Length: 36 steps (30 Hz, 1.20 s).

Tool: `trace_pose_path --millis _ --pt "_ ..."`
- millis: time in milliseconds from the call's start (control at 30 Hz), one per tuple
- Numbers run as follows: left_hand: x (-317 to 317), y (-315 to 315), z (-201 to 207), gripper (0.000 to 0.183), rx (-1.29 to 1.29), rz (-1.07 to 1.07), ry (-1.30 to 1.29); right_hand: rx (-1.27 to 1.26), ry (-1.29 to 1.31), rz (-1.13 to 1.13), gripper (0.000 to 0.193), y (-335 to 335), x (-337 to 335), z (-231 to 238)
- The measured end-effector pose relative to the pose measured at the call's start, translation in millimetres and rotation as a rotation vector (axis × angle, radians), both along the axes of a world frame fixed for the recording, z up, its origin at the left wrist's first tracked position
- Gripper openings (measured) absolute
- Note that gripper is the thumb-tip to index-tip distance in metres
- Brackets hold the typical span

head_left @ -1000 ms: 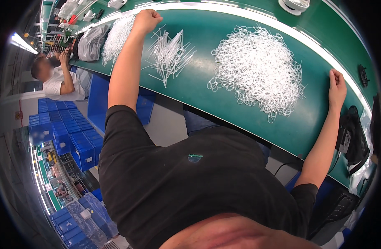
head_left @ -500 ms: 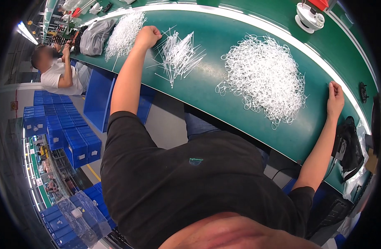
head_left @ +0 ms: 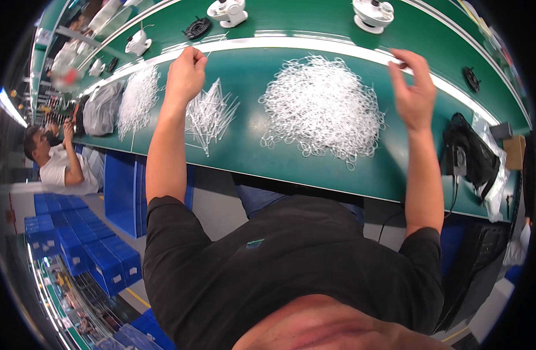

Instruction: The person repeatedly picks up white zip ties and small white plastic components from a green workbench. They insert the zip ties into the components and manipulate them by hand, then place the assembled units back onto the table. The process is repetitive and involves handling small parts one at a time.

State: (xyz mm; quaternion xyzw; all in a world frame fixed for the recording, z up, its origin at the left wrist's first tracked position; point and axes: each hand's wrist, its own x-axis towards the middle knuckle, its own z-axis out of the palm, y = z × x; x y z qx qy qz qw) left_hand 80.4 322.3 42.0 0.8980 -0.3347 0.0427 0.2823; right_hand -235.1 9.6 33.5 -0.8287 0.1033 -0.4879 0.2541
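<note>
My left hand [head_left: 186,76] is closed in a pinch, raised just above the small pile of straight white cable ties [head_left: 210,116]. A thin white cable tie [head_left: 216,48] sticks out past its fingertips. To the right lies a big heap of looped white cable ties [head_left: 323,108]. Beyond that heap's right side, my right hand [head_left: 415,90] is held up with thumb and forefinger spread apart; I see nothing held in it. Its other fingers are curled and partly hidden.
Another white cable tie pile [head_left: 138,99] and a grey plastic bag [head_left: 102,108] lie at left on the green table [head_left: 244,169]. White devices [head_left: 373,14] stand on the belt behind. A black bag [head_left: 469,154] lies right. Blue bins [head_left: 125,192] and a seated co-worker [head_left: 63,163] are at left.
My right hand has moved from the table's right side in toward the far edge, and its fingers have spread. My left hand stays pinched near the straight ties. The whole view has shifted.
</note>
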Motion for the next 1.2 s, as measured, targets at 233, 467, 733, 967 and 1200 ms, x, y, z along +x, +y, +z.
trace_pose_path --millis 233,467,733,967,1200 --pt "-110.0 -68.6 -1.2 0.008 -0.059 -0.535 0.307 -0.489 0.118 0.147 0.037 67.1 31.8 12.7" --pt "-135.7 -87.9 -7.3 0.012 -0.084 -0.666 0.566 -0.47 0.178 0.224 0.014 65.5 28.2 -8.7" --pt "-139.6 -104.8 -26.3 0.021 -0.619 -0.548 0.878 0.885 0.19 0.436 0.018 76.0 42.0 -25.2" --pt "-136.2 -113.3 -45.9 0.019 -0.782 -0.489 0.955 1.017 0.311 0.487 0.018 79.3 49.2 -30.2" --pt "-131.9 -112.1 -50.1 0.014 -1.03 -0.444 0.973 0.619 0.201 0.297 0.018 86.0 56.0 -29.4"
